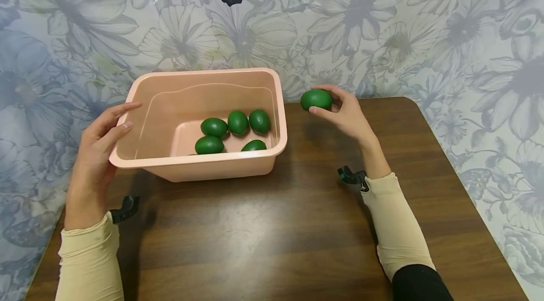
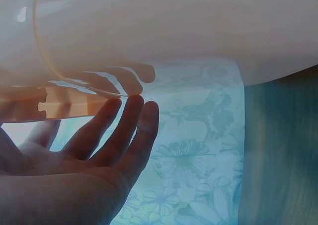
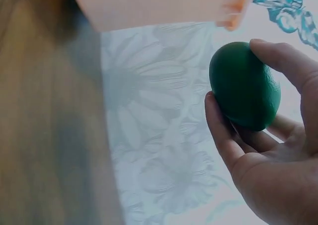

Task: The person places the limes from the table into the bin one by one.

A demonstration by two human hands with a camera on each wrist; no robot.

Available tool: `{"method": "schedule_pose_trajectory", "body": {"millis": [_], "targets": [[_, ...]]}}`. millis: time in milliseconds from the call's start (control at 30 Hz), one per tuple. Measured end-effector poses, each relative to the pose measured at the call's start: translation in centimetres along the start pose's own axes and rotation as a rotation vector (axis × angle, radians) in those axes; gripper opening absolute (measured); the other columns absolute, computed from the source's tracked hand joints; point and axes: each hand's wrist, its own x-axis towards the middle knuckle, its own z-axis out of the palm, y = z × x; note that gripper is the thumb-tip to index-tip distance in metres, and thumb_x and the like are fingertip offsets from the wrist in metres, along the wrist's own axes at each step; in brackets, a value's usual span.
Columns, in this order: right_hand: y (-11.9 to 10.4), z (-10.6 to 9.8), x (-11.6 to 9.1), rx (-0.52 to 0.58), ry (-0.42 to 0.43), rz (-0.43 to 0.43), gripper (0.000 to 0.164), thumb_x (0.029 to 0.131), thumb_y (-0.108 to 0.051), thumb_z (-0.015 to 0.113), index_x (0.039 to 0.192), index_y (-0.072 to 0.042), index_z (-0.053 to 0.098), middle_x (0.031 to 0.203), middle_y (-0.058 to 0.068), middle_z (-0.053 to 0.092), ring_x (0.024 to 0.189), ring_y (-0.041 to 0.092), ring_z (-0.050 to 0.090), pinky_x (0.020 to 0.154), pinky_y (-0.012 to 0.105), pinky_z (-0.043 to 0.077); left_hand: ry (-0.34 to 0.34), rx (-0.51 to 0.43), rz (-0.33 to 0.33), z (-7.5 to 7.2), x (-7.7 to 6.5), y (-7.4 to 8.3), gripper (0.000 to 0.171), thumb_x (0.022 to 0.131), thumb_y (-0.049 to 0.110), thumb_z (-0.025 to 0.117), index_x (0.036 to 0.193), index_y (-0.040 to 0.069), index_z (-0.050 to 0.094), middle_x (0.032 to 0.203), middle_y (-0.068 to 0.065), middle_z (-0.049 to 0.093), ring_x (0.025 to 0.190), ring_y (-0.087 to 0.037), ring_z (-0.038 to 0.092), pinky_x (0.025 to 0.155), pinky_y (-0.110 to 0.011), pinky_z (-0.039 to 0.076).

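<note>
A pale pink plastic tub (image 1: 221, 168) stands on the table, tipped toward me. My left hand (image 1: 95, 150) grips its left rim, the thumb on the near side and fingertips over the edge. In the left wrist view the fingers of that hand (image 2: 104, 145) reach up under the rim. Several dark green, smooth egg-shaped fruits (image 1: 214, 127) lie on the tub's floor toward its right half. Beyond the right wall, my right hand (image 1: 346, 112) pinches another green egg-shaped fruit (image 3: 243, 86) between thumb and fingers, raised above the table.
The brown wood table (image 1: 255, 239) has a rounded far right corner. Behind it rises a wall (image 1: 357, 12) with grey flower and butterfly patterns, close behind the tub. Black camera mounts (image 1: 125, 209) stick out from both wrists.
</note>
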Motion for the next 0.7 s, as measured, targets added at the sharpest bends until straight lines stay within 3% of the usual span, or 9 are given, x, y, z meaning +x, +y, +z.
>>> {"method": "schedule_pose_trajectory", "body": {"millis": [167, 433, 700], "targets": [[-1.7, 0.4, 0.3, 0.023, 0.049, -0.008, 0.055, 0.092, -0.011, 0.083, 0.143, -0.009, 0.064, 0.140, 0.012, 0.064, 0.115, 0.019, 0.066, 0.092, 0.022, 0.058, -0.006, 0.002, 0.008, 0.0, -0.1, 0.0, 0.045, 0.107, -0.001, 0.054, 0.151, -0.006, 0.051, 0.146, -0.015, 0.056, 0.099, -0.018, 0.077, 0.066, -0.032, 0.065], [-5.7, 2.2, 1.3, 0.081, 0.113, -0.072, 0.052, 0.092, -0.006, 0.080, 0.140, 0.000, 0.063, 0.139, 0.014, 0.065, 0.116, 0.021, 0.064, 0.096, 0.028, 0.056, 0.011, 0.008, 0.001, -0.2, -0.1, 0.1, 0.044, 0.106, -0.001, 0.055, 0.151, -0.005, 0.052, 0.147, -0.016, 0.056, 0.100, -0.019, 0.077, 0.066, -0.033, 0.066], [-7.3, 4.0, 2.8, 0.122, 0.174, -0.159, 0.052, 0.091, -0.005, 0.080, 0.140, 0.002, 0.064, 0.139, 0.014, 0.064, 0.114, 0.024, 0.067, 0.097, 0.032, 0.058, -0.005, 0.004, -0.002, -0.2, -0.1, 0.1, 0.045, 0.107, -0.001, 0.053, 0.151, -0.004, 0.051, 0.150, -0.016, 0.053, 0.106, -0.020, 0.075, 0.069, -0.032, 0.066]]}}
